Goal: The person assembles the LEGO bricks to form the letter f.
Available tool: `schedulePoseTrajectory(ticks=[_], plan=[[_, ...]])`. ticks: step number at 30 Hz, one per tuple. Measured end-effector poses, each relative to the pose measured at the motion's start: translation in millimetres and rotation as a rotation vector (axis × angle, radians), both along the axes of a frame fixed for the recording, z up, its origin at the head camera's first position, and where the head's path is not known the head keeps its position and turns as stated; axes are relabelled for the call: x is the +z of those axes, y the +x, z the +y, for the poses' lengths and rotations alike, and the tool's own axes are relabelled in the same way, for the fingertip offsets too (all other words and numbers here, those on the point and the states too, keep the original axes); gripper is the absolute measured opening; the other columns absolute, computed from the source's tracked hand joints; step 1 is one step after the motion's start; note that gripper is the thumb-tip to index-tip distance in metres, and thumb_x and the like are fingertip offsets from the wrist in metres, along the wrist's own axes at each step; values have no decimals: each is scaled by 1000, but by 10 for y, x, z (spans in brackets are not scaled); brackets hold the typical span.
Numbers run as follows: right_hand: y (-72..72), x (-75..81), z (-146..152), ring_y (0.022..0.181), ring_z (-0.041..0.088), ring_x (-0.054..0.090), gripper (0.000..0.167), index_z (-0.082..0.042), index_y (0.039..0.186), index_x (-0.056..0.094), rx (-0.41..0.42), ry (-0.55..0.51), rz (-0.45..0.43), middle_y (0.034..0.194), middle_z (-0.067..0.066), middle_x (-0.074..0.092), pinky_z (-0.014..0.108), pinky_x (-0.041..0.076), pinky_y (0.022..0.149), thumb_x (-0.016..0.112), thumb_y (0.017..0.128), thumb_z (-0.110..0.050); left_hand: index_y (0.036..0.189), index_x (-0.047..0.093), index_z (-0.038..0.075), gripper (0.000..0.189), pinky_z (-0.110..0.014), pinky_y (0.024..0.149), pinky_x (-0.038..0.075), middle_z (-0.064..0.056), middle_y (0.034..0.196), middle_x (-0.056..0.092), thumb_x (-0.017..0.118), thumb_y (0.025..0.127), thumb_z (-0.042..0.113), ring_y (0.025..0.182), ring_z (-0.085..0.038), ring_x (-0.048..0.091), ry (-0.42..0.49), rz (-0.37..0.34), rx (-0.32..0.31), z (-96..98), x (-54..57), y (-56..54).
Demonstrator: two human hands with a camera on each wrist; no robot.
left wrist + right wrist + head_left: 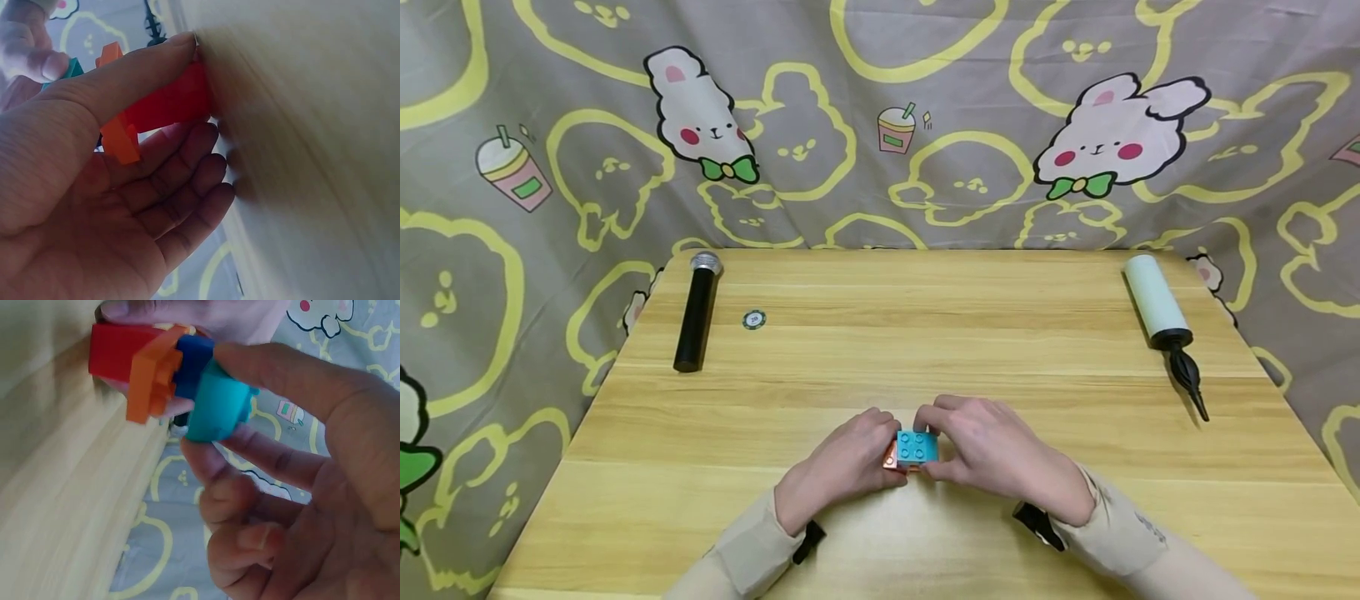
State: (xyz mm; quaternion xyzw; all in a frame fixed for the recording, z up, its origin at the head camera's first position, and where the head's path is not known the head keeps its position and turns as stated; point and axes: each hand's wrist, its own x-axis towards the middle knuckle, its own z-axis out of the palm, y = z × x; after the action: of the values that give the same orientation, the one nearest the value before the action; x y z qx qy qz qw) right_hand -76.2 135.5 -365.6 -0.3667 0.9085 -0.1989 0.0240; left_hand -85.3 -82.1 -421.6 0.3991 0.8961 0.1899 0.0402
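A small stack of toy building blocks stands on the table between both hands. Lowest is a red block, which rests on the tabletop. Above it sits an orange piece with studs, wider than the red one, then a dark blue block. At the top is a teal block with a slanted side. My left hand grips the red block low down, thumb on one side and fingers on the other. The thumb and fingers of my right hand pinch the teal block. It looks slightly tilted against the blue one; whether they are joined I cannot tell.
A black microphone lies at the back left of the wooden table, with a round chip beside it. At the right lies a pale hand pump with a black nozzle. A patterned curtain hangs behind.
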Motion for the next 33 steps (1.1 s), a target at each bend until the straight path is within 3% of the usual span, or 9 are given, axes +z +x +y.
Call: schedulePoseTrajectory(ticks=[4, 7, 10, 13, 16, 21, 25, 30, 33], plan=[[19, 18, 2, 63, 6, 50, 48, -21, 109, 66, -19, 37, 62, 94, -7, 61, 22, 38, 46, 85, 72, -46, 88, 60, 9, 37, -20, 63, 42, 6, 79, 54, 86, 75, 31, 74, -11, 48, -16, -37, 11, 4, 6, -5], [33, 22, 11, 82, 9, 58, 64, -22, 121, 63, -3, 33, 131, 109, -6, 60, 24, 44, 51, 84, 70, -54, 92, 62, 7, 38, -20, 66, 44, 5, 82, 57, 86, 76, 31, 76, -11, 50, -13, -40, 3, 2, 6, -5], [43, -21, 15, 105, 14, 56, 73, -18, 129, 58, 86, -28, 207, 121, -2, 56, 30, 53, 70, 86, 70, -50, 104, 63, 6, 43, -21, 70, 46, 4, 86, 61, 86, 76, 30, 79, -11, 53, 7, -45, -8, -6, -1, -10], [65, -119, 7, 119, 20, 50, 83, -11, 135, 53, 182, -62, 291, 130, 3, 53, 38, 48, 90, 87, 68, -46, 113, 63, 7, 48, -22, 73, 47, 4, 90, 63, 86, 77, 29, 82, -11, 55, 27, -79, -16, -16, -3, -22], [98, -238, -5, 128, 25, 44, 94, -6, 140, 46, 209, -31, 359, 136, 7, 50, 42, 43, 94, 87, 67, -48, 113, 64, 7, 47, -22, 74, 48, 4, 91, 63, 85, 78, 29, 84, -10, 55, 28, -117, -9, -25, -1, -30], [123, -413, -30, 134, 27, 38, 101, -3, 143, 43, 174, 38, 417, 143, 10, 45, 43, 41, 95, 84, 66, -54, 112, 64, 9, 45, -22, 74, 48, 5, 91, 62, 84, 79, 31, 85, -9, 55, 31, -139, -6, -37, 2, -40], [119, -504, -60, 130, 28, 41, 101, -4, 144, 44, 152, 7, 424, 143, 14, 42, 43, 43, 90, 86, 65, -52, 115, 65, 11, 47, -21, 74, 47, 8, 93, 63, 83, 80, 35, 82, -7, 54, 46, -156, -33, -39, 4, -62], [112, -531, -72, 118, 27, 47, 104, -7, 148, 39, 122, -33, 396, 137, 15, 43, 40, 46, 84, 88, 66, -49, 120, 62, 13, 52, -21, 69, 46, 13, 92, 60, 83, 80, 38, 79, -4, 54, 73, -299, -18, -54, 17, -92], [103, -523, -72, 113, 27, 49, 109, -6, 152, 33, 119, -51, 393, 135, 15, 44, 39, 47, 82, 88, 67, -49, 116, 63, 14, 48, -21, 66, 47, 15, 90, 59, 82, 80, 40, 76, -3, 56, 92, -382, -3, -64, 27, -106]])
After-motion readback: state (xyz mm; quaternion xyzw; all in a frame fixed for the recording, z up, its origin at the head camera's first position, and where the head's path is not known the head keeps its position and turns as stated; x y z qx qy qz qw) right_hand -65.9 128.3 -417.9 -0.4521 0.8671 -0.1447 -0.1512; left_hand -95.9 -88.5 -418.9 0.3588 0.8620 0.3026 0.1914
